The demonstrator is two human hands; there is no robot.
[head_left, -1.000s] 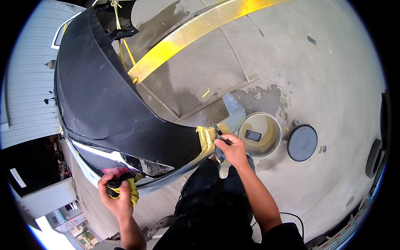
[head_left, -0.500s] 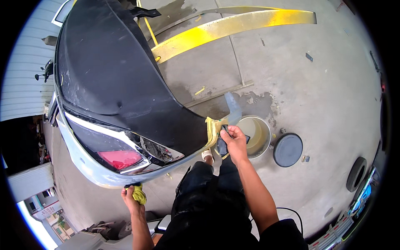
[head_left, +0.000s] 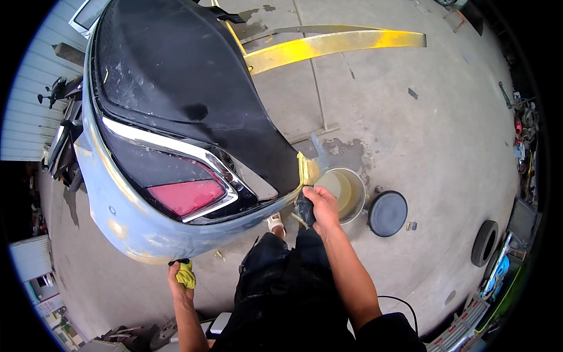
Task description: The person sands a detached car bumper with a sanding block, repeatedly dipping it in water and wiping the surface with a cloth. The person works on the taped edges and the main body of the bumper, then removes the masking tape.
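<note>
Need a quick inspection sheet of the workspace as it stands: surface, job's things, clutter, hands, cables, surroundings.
Surface: concrete floor, wet stain beside the bucket.
Job's things: car bumper with red tail light; yellow-masked corner; yellow cloth; dark pad.
Clutter: open bucket, round dark lid, yellow panel strip, tyre.
Hands: left hand grips the cloth under the bumper; right hand presses the pad at the corner.
Cables: thin dark cable on the floor.
Surroundings: tools and boxes along the right edge; corrugated wall at left.
</note>
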